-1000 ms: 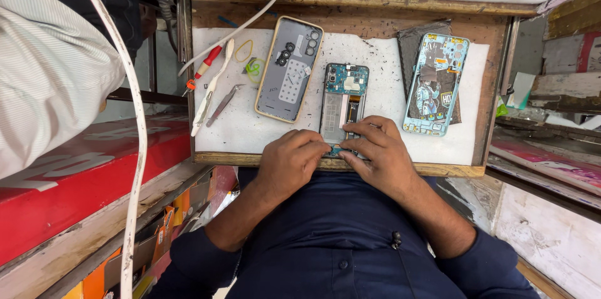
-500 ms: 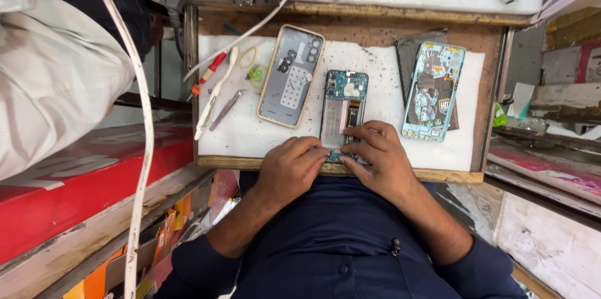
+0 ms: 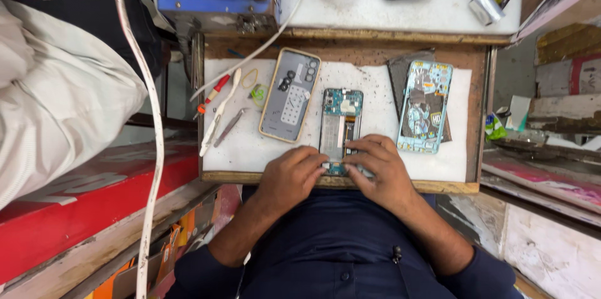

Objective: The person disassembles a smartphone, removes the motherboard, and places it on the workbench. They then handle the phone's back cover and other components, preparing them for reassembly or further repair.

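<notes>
Person wears a dark navy button-front shirt (image 3: 338, 243), sleeves rolled up to about the elbows, small dark buttons down the placket, forearms bare, no rings, watch or gloves visible on both hands.

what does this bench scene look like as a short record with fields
surface: white mat on a wooden tray
left hand: fingertips on the lower end of the opened phone
right hand: fingers on the same lower end, from the right
opened phone: upright in mid-mat, circuit board exposed
back cover: left of the phone, inner side up
light blue frame: right of the phone, lying on a dark panel
tools: red-handled screwdriver, white spudger and tweezers at mat's left
grip: neither hand clearly closed around anything
</notes>
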The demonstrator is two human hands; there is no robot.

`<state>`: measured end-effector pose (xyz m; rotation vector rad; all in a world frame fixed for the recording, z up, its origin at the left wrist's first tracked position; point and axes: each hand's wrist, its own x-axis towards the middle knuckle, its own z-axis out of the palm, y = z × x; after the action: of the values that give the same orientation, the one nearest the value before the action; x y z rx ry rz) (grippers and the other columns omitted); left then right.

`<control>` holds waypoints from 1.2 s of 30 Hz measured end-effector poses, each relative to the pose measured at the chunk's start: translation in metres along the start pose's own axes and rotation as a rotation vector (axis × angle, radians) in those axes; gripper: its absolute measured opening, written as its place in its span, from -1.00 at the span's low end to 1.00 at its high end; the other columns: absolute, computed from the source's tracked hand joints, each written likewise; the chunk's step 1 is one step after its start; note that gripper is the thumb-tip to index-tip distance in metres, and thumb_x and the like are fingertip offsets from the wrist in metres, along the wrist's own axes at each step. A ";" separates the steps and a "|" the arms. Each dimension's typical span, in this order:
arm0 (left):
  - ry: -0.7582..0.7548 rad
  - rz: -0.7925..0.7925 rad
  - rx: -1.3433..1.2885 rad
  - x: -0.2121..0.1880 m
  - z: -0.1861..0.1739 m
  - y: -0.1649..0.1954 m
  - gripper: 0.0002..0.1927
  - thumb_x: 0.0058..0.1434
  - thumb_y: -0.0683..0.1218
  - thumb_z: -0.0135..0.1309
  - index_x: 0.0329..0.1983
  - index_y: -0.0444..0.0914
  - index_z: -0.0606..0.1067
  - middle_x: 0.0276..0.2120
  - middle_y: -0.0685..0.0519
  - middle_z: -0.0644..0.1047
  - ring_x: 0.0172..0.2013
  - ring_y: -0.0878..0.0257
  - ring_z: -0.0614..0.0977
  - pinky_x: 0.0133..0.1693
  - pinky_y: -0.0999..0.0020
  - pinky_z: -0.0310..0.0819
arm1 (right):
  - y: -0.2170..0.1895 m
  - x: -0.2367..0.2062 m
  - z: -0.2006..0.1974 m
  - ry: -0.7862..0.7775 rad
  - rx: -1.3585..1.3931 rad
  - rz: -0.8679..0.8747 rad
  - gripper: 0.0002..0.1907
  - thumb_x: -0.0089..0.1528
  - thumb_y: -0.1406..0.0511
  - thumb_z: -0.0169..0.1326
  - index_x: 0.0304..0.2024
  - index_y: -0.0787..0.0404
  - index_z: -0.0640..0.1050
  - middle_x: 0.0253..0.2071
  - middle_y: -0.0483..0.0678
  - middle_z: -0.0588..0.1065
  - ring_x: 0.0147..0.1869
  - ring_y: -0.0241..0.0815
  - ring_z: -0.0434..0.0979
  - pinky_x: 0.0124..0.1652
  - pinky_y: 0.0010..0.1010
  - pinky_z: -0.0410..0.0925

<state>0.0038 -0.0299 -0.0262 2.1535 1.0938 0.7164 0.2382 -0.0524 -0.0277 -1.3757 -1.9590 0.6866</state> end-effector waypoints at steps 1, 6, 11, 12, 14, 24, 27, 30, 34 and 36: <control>-0.002 -0.012 -0.001 0.000 0.000 -0.001 -0.77 0.15 -0.15 0.28 -0.11 -0.24 0.60 -0.19 0.04 0.57 -0.18 0.08 0.65 -0.19 0.23 0.58 | 0.001 -0.001 0.000 0.014 -0.001 0.007 -0.80 0.07 0.40 0.32 -0.24 0.17 0.67 0.02 -0.08 0.60 0.15 -0.01 0.48 0.12 -0.25 0.37; -0.049 -0.036 -0.007 0.002 -0.003 0.002 -0.80 0.16 -0.14 0.27 -0.14 -0.24 0.61 -0.20 0.03 0.57 -0.20 0.08 0.66 -0.20 0.24 0.58 | 0.003 -0.005 0.000 0.080 0.026 0.078 -0.83 0.15 0.43 0.27 -0.20 0.21 0.65 -0.04 -0.04 0.62 0.14 -0.02 0.53 0.11 -0.27 0.39; 0.039 -0.102 -0.107 0.010 -0.016 0.002 -0.78 0.23 -0.14 0.25 -0.06 -0.24 0.60 -0.15 0.00 0.61 -0.19 0.06 0.69 -0.19 0.27 0.60 | 0.005 -0.007 0.002 0.132 0.039 0.112 -0.83 0.19 0.45 0.23 -0.15 0.23 0.64 -0.06 -0.04 0.64 0.13 -0.04 0.57 0.11 -0.31 0.42; 0.096 -0.122 -0.089 0.013 -0.021 -0.002 -0.79 0.25 -0.15 0.24 -0.05 -0.24 0.60 -0.13 -0.01 0.61 -0.18 0.05 0.70 -0.18 0.28 0.61 | 0.006 -0.007 0.002 0.139 0.043 0.118 -0.83 0.19 0.45 0.23 -0.16 0.23 0.64 -0.06 -0.04 0.64 0.13 -0.05 0.58 0.10 -0.31 0.42; 0.183 -0.185 -0.015 0.020 -0.032 -0.009 -0.78 0.26 -0.15 0.23 -0.03 -0.24 0.60 -0.10 -0.03 0.61 -0.17 0.03 0.70 -0.18 0.27 0.62 | 0.006 -0.007 0.003 0.145 0.058 0.135 -0.83 0.19 0.46 0.22 -0.16 0.23 0.64 -0.07 -0.05 0.64 0.13 -0.06 0.58 0.10 -0.32 0.42; 0.159 -0.203 0.357 0.066 -0.034 -0.040 -0.68 0.14 -0.06 0.32 -0.05 -0.21 0.62 -0.15 0.00 0.58 -0.15 0.02 0.64 -0.18 0.15 0.56 | 0.004 -0.008 0.002 0.176 0.081 0.164 -0.83 0.18 0.48 0.20 -0.17 0.24 0.64 -0.10 -0.04 0.64 0.08 -0.09 0.60 0.06 -0.35 0.43; 0.117 -0.229 0.377 0.068 -0.025 -0.037 -0.67 0.13 -0.04 0.32 -0.05 -0.22 0.62 -0.16 0.02 0.55 -0.16 0.03 0.63 -0.20 0.15 0.55 | 0.003 -0.008 0.003 0.189 0.075 0.167 -0.84 0.18 0.49 0.20 -0.18 0.25 0.64 -0.12 -0.04 0.64 0.05 -0.09 0.61 0.05 -0.35 0.43; 0.123 -0.223 0.365 0.069 -0.022 -0.035 -0.68 0.15 -0.06 0.30 -0.04 -0.22 0.62 -0.18 0.01 0.54 -0.17 0.04 0.63 -0.22 0.15 0.55 | 0.000 -0.008 0.002 0.204 0.076 0.179 -0.84 0.19 0.50 0.20 -0.19 0.26 0.64 -0.14 -0.03 0.64 0.04 -0.09 0.62 0.03 -0.35 0.44; 0.158 -0.189 0.344 0.077 -0.019 -0.035 -0.76 0.18 -0.11 0.26 -0.06 -0.17 0.63 -0.22 0.02 0.53 -0.18 0.05 0.63 -0.23 0.15 0.54 | 0.000 -0.006 0.002 0.216 0.069 0.159 -0.85 0.19 0.50 0.20 -0.19 0.27 0.63 -0.14 -0.02 0.64 0.03 -0.08 0.62 0.03 -0.34 0.44; 0.167 -0.180 0.357 0.080 -0.017 -0.036 -0.80 0.20 -0.12 0.25 -0.10 -0.16 0.63 -0.22 0.04 0.53 -0.18 0.07 0.63 -0.23 0.16 0.54 | 0.000 -0.005 0.003 0.225 0.069 0.154 -0.86 0.20 0.50 0.20 -0.20 0.27 0.63 -0.14 -0.02 0.64 0.03 -0.08 0.62 0.03 -0.34 0.44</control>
<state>0.0151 0.0591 -0.0258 2.2749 1.5839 0.6660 0.2379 -0.0575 -0.0307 -1.5030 -1.6533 0.6329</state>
